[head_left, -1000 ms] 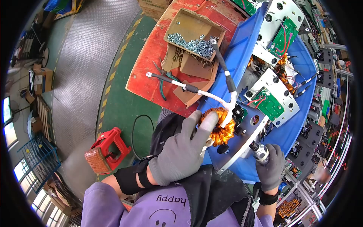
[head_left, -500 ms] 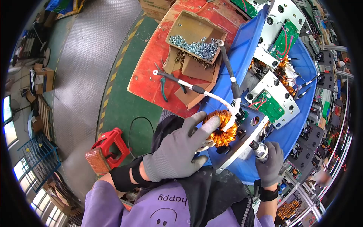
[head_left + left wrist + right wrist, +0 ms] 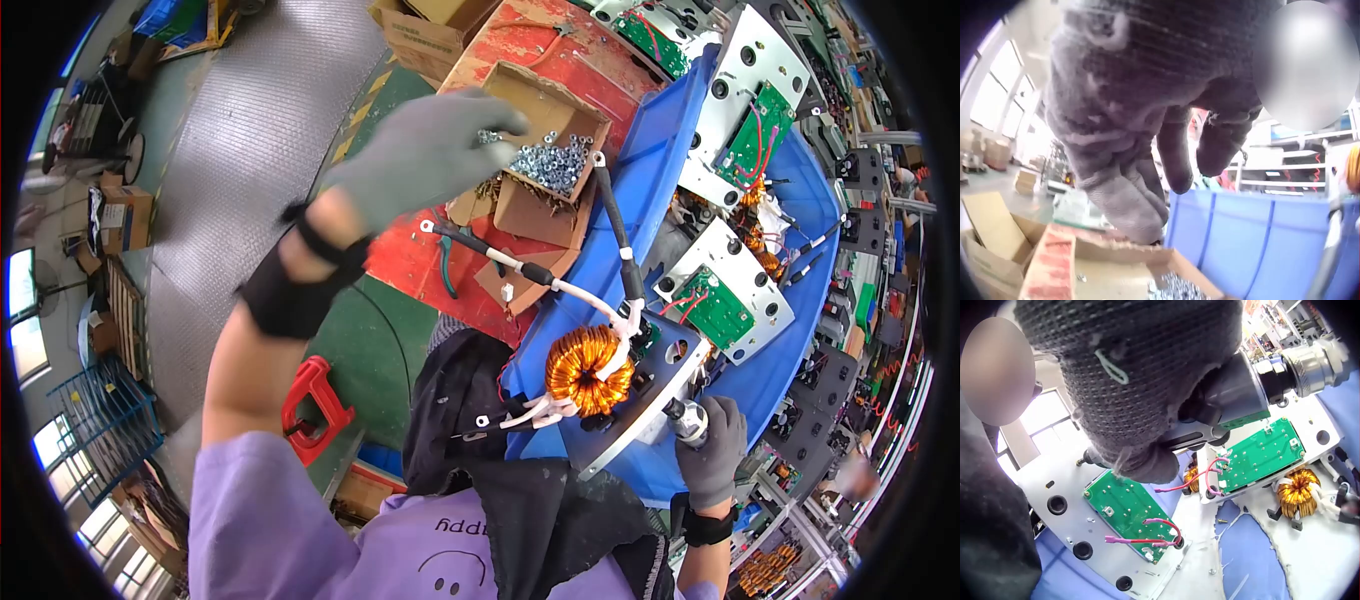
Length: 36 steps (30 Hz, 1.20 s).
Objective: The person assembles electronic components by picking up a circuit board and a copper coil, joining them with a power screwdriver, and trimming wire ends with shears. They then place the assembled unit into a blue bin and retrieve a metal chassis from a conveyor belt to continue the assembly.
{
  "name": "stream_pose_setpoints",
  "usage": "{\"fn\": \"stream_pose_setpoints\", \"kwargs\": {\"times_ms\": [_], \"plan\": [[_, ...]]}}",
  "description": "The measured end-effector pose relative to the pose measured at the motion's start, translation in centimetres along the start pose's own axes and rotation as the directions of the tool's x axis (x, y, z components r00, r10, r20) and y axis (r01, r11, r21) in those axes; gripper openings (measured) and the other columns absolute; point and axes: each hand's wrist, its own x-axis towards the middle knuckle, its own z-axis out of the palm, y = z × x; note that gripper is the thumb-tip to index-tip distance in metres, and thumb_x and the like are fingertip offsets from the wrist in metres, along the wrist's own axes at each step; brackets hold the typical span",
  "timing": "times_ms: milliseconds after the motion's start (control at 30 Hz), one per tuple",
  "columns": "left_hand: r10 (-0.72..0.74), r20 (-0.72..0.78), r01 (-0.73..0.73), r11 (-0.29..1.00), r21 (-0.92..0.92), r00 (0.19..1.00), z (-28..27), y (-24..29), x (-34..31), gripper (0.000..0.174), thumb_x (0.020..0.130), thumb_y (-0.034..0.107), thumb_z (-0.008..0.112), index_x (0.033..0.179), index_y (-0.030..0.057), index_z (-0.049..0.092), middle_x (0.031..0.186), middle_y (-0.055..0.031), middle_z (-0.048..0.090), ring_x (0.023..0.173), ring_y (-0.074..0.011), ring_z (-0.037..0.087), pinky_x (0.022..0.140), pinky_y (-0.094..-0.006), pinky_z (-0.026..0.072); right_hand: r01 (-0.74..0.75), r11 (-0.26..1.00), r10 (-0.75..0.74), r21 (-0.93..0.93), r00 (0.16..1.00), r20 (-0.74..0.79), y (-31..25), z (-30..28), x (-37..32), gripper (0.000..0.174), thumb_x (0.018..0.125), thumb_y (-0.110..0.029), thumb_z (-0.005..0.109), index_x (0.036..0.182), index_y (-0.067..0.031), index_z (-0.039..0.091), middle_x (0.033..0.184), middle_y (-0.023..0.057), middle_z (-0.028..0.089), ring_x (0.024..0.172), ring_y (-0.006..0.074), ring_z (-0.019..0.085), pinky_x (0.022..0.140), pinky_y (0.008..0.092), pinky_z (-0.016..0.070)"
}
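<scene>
My gloved left hand (image 3: 420, 150) reaches over the near side of a cardboard box (image 3: 545, 100) that holds small metal nuts (image 3: 560, 167). In the left wrist view its fingers (image 3: 1129, 209) bend loosely downward over that box, with nothing visible between them. My gloved right hand (image 3: 715, 455) grips an air screwdriver (image 3: 690, 424), whose dark nose points at a metal plate (image 3: 640, 425). A copper-wound ring coil (image 3: 562, 372) sits against the plate, with white leads (image 3: 590, 299) ending in ring lugs. In the right wrist view the screwdriver (image 3: 1235, 390) shows a metal hose coupling.
A blue bin (image 3: 645, 160) holds white plates with green circuit boards (image 3: 715, 305) and more coils. Green-handled pliers (image 3: 448, 268) lie on the red worktop (image 3: 400, 262). A red stool-like frame (image 3: 318, 405) stands on the floor.
My left hand has left the copper coil and moved up and away to the box of nuts. My right hand keeps its grip on the air screwdriver, nearly in place.
</scene>
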Motion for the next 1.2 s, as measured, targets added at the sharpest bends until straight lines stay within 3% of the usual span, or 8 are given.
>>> {"fn": "stream_pose_setpoints", "kwargs": {"times_ms": [100,167,267,400,833,900,1067,1200], "plan": [[0.076,0.162,-0.118,0.956,0.267,0.984,6.7,-3.5,5.9,0.028,0.09,0.022,0.06,0.112,0.011,0.073,0.107,-0.0141,0.071,0.094,-0.0339,0.07,0.082,-0.0412,0.0558,-0.004,1.0,0.005,0.002,1.0,-0.009,0.0,0.0,-0.1,0.05,0.061,-0.009,0.08,0.108,-0.0077,0.062,0.101,0.0122,0.062,0.087,0.0349,0.059,0.077,0.0435,0.0459],[-0.248,0.31,0.077,0.878,0.473,0.918,9.3,-2.1,8.2,0.024,0.09,0.018,0.059,0.107,0.0097,0.074,0.105,-0.0144,0.073,0.098,-0.0334,0.071,0.082,-0.0432,0.0572,0.016,1.0,-0.016,0.007,0.999,-0.031,0.0,0.1,-0.1,0.05,0.062,-0.009,0.08,0.108,-0.0076,0.062,0.101,0.0119,0.062,0.087,0.0347,0.059,0.077,0.0432,0.0457],[-0.314,0.134,0.208,0.838,0.504,0.94,11.7,-2.5,9.2,0.021,0.09,0.017,0.061,0.103,0.0087,0.075,0.103,-0.0145,0.074,0.099,-0.034,0.072,0.08,-0.0449,0.0583,0.034,0.999,-0.033,0.02,0.999,-0.035,0.2,0.1,-0.2,0.049,0.062,-0.009,0.079,0.108,-0.0076,0.062,0.1,0.0115,0.062,0.085,0.0341,0.058,0.076,0.0429,0.0453],[-0.322,0.125,0.223,0.841,0.493,0.938,12.2,-2.8,9.6,0.02,0.09,0.015,0.061,0.102,0.0098,0.075,0.099,-0.0133,0.075,0.096,-0.0335,0.073,0.079,-0.0438,0.0586,-0.003,1.0,0.003,0.018,1.0,-0.009,0.0,-0.1,-0.2,0.049,0.062,-0.009,0.079,0.108,-0.0075,0.062,0.1,0.0111,0.062,0.084,0.0332,0.058,0.075,0.0422,0.0448],[-0.258,0.078,0.18,0.833,0.523,0.963,12.9,-3.5,8.9,0.025,0.09,0.019,0.062,0.114,0.011,0.064,0.115,-0.0133,0.065,0.104,-0.0334,0.069,0.086,-0.0452,0.0559,0.033,0.999,-0.032,0.014,0.997,-0.071,0.5,0.4,-0.3,0.049,0.059,-0.007,0.076,0.105,-0.0078,0.061,0.099,0.0109,0.062,0.085,0.0323,0.06,0.074,0.0418,0.0436],[-0.27,-0.056,0.267,0.857,0.441,0.961,12.8,-3.5,8.5,0.029,0.088,0.02,0.065,0.116,0.0105,0.063,0.115,-0.0134,0.065,0.104,-0.0347,0.069,0.086,-0.0453,0.0558,0.029,0.999,-0.028,0.014,0.997,-0.074,0.5,0.4,-0.4,0.048,0.059,-0.007,0.076,0.105,-0.0078,0.061,0.099,0.0109,0.062,0.085,0.0322,0.06,0.074,0.0415,0.0436],[-0.393,0.201,0.254,0.832,0.493,0.898,12.2,-3.7,9.2,0.026,0.086,0.016,0.065,0.111,0.0088,0.069,0.112,-0.0158,0.069,0.102,-0.0348,0.07,0.086,-0.0457,0.0559,0.027,1.0,-0.027,0.01,0.998,-0.062,0.4,0.3,-0.3,0.048,0.059,-0.009,0.077,0.104,-0.0082,0.061,0.098,0.0103,0.062,0.084,0.0314,0.06,0.075,0.0413,0.0432],[-0.338,0.13,0.254,0.866,0.43,0.932,11.9,-4.4,9.5,0.021,0.088,0.011,0.062,0.108,0.0105,0.069,0.103,-0.0138,0.072,0.096,-0.0329,0.07,0.082,-0.0426,0.0561,0.025,1.0,-0.025,0.004,0.996,-0.083,0.4,0.4,-0.4,0.047,0.06,-0.01,0.077,0.104,-0.0085,0.061,0.097,0.0102,0.062,0.084,0.0314,0.06,0.074,0.0414,0.0428]]}}
